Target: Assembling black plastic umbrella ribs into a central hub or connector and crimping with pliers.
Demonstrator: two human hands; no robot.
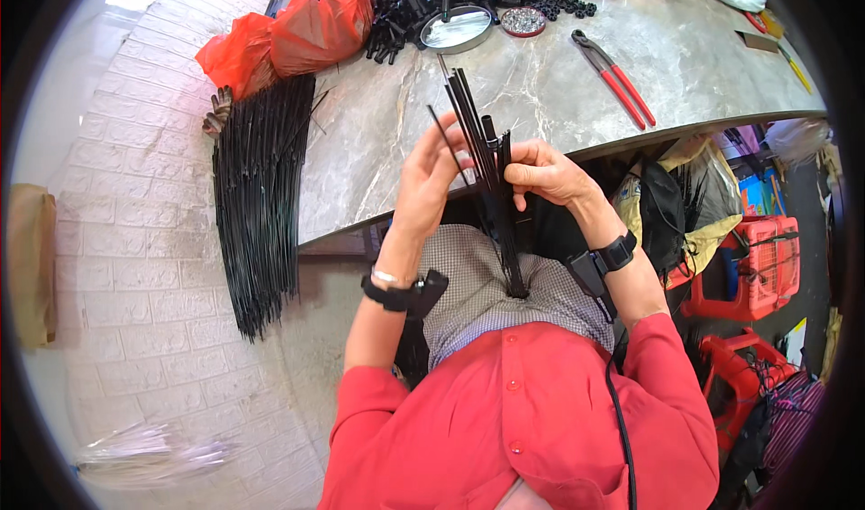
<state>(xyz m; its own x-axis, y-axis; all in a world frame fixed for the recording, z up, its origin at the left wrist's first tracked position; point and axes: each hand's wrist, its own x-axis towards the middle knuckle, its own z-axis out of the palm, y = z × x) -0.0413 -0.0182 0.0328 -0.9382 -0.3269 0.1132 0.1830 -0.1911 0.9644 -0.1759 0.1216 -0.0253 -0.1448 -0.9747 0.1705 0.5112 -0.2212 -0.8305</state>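
A bundle of slim black rods and tubes (505, 240), which looks like a folded umbrella frame, stands tilted between my hands. Its lower end rests on my lap, and the upper ends reach over the table edge. My right hand (551, 177) is closed around the bundle's right side, thumb across the front. On the other side, my left hand (422, 175) has its fingers bent at a thin black rod (442, 132) that leans away from the bundle. The left fingertips are partly blurred behind that rod.
The grey marble-look table (378, 141) bears a pile of black plastic parts (405, 10), a round metal tin (457, 31), a dish of small metal pieces (524, 22) and red-handled pliers (617, 82). Long black rods (261, 186) overhang its left end, beside red plastic bags (320, 23).
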